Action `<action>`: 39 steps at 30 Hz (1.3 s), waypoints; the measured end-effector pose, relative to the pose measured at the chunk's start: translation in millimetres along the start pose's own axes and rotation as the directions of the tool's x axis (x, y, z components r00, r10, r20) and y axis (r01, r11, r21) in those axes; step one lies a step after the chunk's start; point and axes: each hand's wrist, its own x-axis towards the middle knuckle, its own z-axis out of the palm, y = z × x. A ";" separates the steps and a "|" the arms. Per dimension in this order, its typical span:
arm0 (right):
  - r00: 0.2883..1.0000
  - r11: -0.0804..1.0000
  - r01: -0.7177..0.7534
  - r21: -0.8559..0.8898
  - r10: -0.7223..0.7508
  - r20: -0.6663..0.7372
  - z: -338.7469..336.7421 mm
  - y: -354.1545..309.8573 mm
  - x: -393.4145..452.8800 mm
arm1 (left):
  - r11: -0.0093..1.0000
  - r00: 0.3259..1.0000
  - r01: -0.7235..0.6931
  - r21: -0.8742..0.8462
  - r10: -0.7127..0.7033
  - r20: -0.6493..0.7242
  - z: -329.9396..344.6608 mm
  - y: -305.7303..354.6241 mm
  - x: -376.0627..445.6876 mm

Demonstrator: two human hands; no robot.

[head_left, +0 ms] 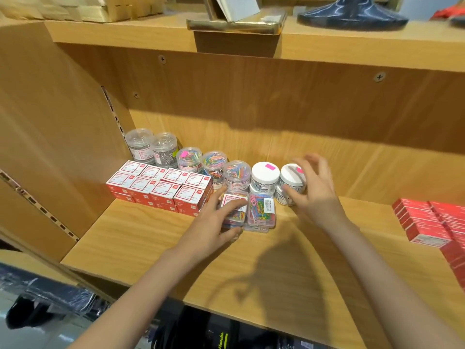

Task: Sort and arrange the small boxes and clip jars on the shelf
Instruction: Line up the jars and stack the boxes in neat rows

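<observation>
On the wooden shelf (156,248) a block of small red-and-white boxes (161,187) stands at the back left. Behind it runs a row of clear clip jars (188,158), then two white-lidded jars (264,176). My left hand (216,222) grips a clear flat case of coloured clips (235,207), thumb on its near edge. A second clear case of coloured clips (261,210) lies right beside it. My right hand (312,190) is blurred, fingers curled over the rightmost white-lidded jar (289,175); whether it holds it is unclear.
Stacks of long red boxes (427,222) fill the shelf's right end. The left side wall (50,147) and back panel (276,102) close the bay. An upper shelf (125,31) carries cardboard and a dark object. Dark bags hang below the shelf.
</observation>
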 end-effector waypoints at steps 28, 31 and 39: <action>0.945 0.825 0.088 -0.558 0.109 0.309 21.8 -39.8 39.2 | 0.991 0.989 -0.132 0.034 0.134 -0.058 -0.9 -12.7 1.0; 0.938 0.800 0.068 -0.597 0.153 0.312 8.0 -29.7 34.2 | 0.989 0.987 -0.144 0.042 0.146 -0.068 1.4 -10.7 3.1; 0.933 0.804 0.120 -0.582 0.108 0.343 -8.1 -5.8 22.4 | 0.984 0.982 -0.175 0.023 0.176 -0.063 12.1 -5.3 7.0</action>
